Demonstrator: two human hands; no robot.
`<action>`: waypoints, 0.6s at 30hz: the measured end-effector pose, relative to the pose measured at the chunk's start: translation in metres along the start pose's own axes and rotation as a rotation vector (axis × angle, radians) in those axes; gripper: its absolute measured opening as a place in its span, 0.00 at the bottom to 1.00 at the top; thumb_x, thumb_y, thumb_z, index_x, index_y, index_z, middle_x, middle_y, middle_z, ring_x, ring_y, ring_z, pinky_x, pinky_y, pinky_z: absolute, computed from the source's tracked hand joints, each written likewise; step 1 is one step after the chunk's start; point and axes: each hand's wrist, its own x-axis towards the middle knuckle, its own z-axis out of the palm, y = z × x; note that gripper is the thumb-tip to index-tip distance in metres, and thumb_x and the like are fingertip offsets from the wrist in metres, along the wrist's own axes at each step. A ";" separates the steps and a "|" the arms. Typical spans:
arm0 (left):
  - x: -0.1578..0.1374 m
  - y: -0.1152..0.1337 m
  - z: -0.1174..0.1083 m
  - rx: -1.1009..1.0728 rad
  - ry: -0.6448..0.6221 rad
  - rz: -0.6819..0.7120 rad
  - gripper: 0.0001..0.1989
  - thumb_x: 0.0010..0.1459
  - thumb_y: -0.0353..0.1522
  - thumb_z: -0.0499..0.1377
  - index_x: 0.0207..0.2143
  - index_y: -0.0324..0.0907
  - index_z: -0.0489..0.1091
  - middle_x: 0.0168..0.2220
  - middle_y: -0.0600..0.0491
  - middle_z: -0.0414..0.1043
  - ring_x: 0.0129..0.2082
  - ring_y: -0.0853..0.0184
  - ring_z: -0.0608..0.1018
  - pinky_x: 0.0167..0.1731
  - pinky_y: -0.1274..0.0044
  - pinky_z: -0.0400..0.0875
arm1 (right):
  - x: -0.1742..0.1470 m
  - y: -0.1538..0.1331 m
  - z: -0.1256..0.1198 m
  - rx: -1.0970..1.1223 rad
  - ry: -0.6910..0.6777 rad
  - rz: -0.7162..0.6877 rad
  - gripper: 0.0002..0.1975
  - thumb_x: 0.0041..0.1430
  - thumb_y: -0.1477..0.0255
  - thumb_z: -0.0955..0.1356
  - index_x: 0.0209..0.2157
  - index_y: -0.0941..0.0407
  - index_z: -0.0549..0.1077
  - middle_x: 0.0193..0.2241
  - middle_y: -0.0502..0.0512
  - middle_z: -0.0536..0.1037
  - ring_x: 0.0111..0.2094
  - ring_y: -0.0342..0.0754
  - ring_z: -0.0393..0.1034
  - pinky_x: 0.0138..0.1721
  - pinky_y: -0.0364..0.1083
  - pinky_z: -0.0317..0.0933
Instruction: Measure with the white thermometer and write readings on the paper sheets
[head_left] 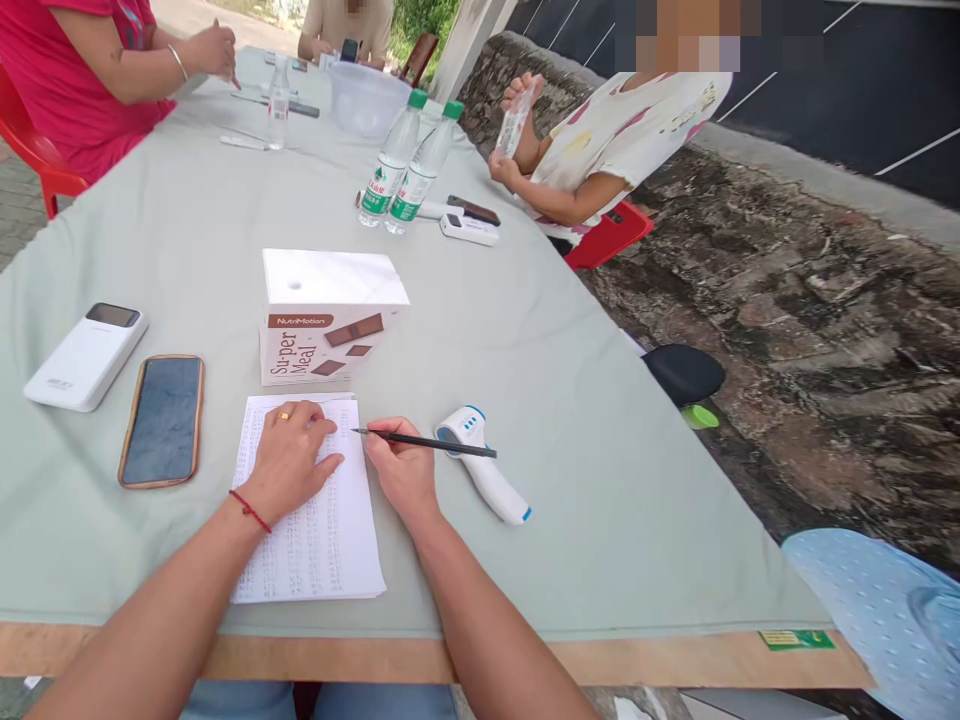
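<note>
A stack of white paper sheets (315,550) lies before me, covered in columns of small handwritten figures. My left hand (294,450) rests on its upper part, fingers loosely spread and slightly bent, a ring and a red bracelet on it. Between the thumb and fingers of my right hand (405,470) is a slim black pen (435,441), its tip pointing left near the sheet's right edge. Just beyond the sheets stands a white box (330,320) with brown print. An infrared thermometer (484,465) lies right of my right hand.
On the left lie a smartphone (161,422) and a white power bank (86,355). Two green-capped water bottles (405,185) stand farther back, near a translucent basin (367,100). Several people sit around the cloth-covered table (637,500); a blue stool (862,590) is at the right.
</note>
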 end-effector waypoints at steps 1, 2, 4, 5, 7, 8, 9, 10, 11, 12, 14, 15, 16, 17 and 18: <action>0.000 0.000 0.000 -0.001 0.003 0.001 0.12 0.53 0.33 0.63 0.41 0.41 0.72 0.43 0.48 0.69 0.44 0.58 0.69 0.47 0.64 0.63 | -0.001 -0.001 0.000 -0.021 -0.001 -0.002 0.07 0.42 0.66 0.67 0.25 0.54 0.70 0.17 0.46 0.69 0.19 0.42 0.60 0.21 0.43 0.56; 0.000 0.000 0.000 -0.003 0.006 0.001 0.12 0.53 0.33 0.63 0.41 0.41 0.72 0.43 0.48 0.69 0.44 0.58 0.69 0.47 0.64 0.63 | -0.001 -0.001 0.001 -0.044 -0.006 -0.009 0.07 0.42 0.65 0.67 0.23 0.54 0.69 0.16 0.45 0.68 0.19 0.42 0.60 0.21 0.43 0.56; 0.000 0.000 0.001 -0.005 0.010 0.000 0.12 0.53 0.33 0.64 0.41 0.41 0.72 0.43 0.48 0.69 0.44 0.58 0.69 0.47 0.64 0.63 | -0.002 -0.002 0.002 -0.081 -0.021 -0.044 0.07 0.43 0.65 0.66 0.21 0.54 0.68 0.16 0.45 0.68 0.19 0.42 0.60 0.21 0.43 0.56; 0.000 0.001 0.001 -0.005 0.010 0.001 0.12 0.53 0.33 0.64 0.41 0.41 0.72 0.43 0.48 0.69 0.44 0.58 0.69 0.47 0.64 0.63 | -0.002 -0.001 0.002 -0.092 -0.031 -0.067 0.07 0.43 0.66 0.66 0.21 0.54 0.67 0.17 0.46 0.68 0.19 0.42 0.60 0.22 0.43 0.56; 0.000 0.001 0.001 -0.001 0.009 0.001 0.12 0.53 0.33 0.64 0.41 0.41 0.72 0.43 0.48 0.69 0.44 0.58 0.69 0.47 0.64 0.63 | -0.003 0.000 0.003 -0.105 -0.044 -0.110 0.07 0.44 0.66 0.66 0.21 0.54 0.67 0.17 0.46 0.68 0.20 0.42 0.61 0.23 0.43 0.56; 0.000 0.001 0.000 0.002 0.007 0.000 0.12 0.53 0.33 0.64 0.41 0.41 0.72 0.43 0.48 0.69 0.44 0.58 0.69 0.46 0.64 0.64 | -0.003 0.000 0.003 -0.111 -0.047 -0.125 0.06 0.45 0.66 0.65 0.21 0.54 0.67 0.17 0.46 0.69 0.20 0.42 0.61 0.23 0.43 0.57; 0.000 0.001 0.000 0.005 0.005 -0.002 0.12 0.53 0.33 0.64 0.41 0.41 0.72 0.43 0.48 0.69 0.44 0.58 0.69 0.46 0.64 0.64 | -0.003 0.001 0.003 -0.118 -0.047 -0.136 0.06 0.45 0.66 0.65 0.21 0.54 0.67 0.18 0.46 0.69 0.21 0.42 0.61 0.24 0.43 0.57; 0.000 0.002 0.000 0.007 0.003 -0.004 0.12 0.53 0.33 0.64 0.41 0.41 0.72 0.43 0.48 0.69 0.44 0.58 0.69 0.46 0.64 0.64 | -0.003 0.002 0.003 -0.124 -0.045 -0.142 0.06 0.45 0.66 0.65 0.22 0.54 0.68 0.18 0.46 0.69 0.21 0.43 0.62 0.24 0.43 0.57; 0.000 0.002 0.000 0.009 0.002 -0.007 0.12 0.53 0.33 0.64 0.40 0.41 0.72 0.43 0.48 0.69 0.44 0.58 0.69 0.46 0.65 0.64 | -0.003 0.003 0.003 -0.130 -0.044 -0.145 0.06 0.45 0.66 0.65 0.22 0.54 0.68 0.18 0.46 0.69 0.21 0.43 0.62 0.24 0.43 0.58; 0.000 0.002 0.000 0.010 0.000 -0.009 0.12 0.53 0.33 0.64 0.40 0.41 0.73 0.43 0.48 0.69 0.44 0.58 0.70 0.46 0.65 0.64 | -0.003 0.004 0.003 -0.135 -0.045 -0.147 0.06 0.46 0.66 0.65 0.22 0.54 0.68 0.18 0.46 0.69 0.21 0.43 0.62 0.24 0.43 0.58; 0.001 0.002 0.000 0.013 -0.002 -0.010 0.12 0.53 0.33 0.64 0.40 0.41 0.73 0.43 0.48 0.69 0.44 0.58 0.70 0.46 0.65 0.64 | -0.003 0.005 0.003 -0.145 -0.051 -0.151 0.06 0.46 0.67 0.65 0.23 0.54 0.68 0.19 0.46 0.70 0.22 0.43 0.62 0.25 0.43 0.58; 0.001 0.002 0.000 0.013 -0.002 -0.009 0.11 0.53 0.33 0.64 0.40 0.41 0.73 0.43 0.48 0.69 0.44 0.58 0.70 0.46 0.65 0.64 | -0.003 0.005 0.003 -0.149 -0.055 -0.153 0.06 0.47 0.67 0.65 0.23 0.54 0.68 0.19 0.46 0.70 0.22 0.43 0.62 0.25 0.43 0.58; 0.001 0.002 0.000 0.014 -0.002 -0.009 0.11 0.53 0.33 0.64 0.40 0.41 0.73 0.43 0.48 0.70 0.44 0.58 0.70 0.46 0.64 0.64 | -0.003 0.006 0.003 -0.151 -0.059 -0.154 0.06 0.47 0.67 0.65 0.23 0.54 0.68 0.19 0.46 0.70 0.22 0.43 0.62 0.25 0.43 0.58; 0.001 0.002 0.001 0.015 -0.002 -0.009 0.11 0.53 0.33 0.64 0.40 0.41 0.73 0.43 0.48 0.70 0.44 0.58 0.70 0.46 0.64 0.64 | -0.003 0.006 0.003 -0.152 -0.063 -0.156 0.05 0.47 0.67 0.65 0.23 0.54 0.68 0.20 0.46 0.70 0.22 0.43 0.63 0.26 0.43 0.58; 0.001 0.002 0.001 0.016 -0.001 -0.008 0.11 0.53 0.33 0.64 0.40 0.41 0.73 0.42 0.48 0.70 0.44 0.58 0.69 0.46 0.64 0.64 | -0.003 0.006 0.003 -0.153 -0.066 -0.155 0.05 0.47 0.67 0.66 0.23 0.54 0.68 0.20 0.46 0.70 0.23 0.43 0.63 0.26 0.44 0.58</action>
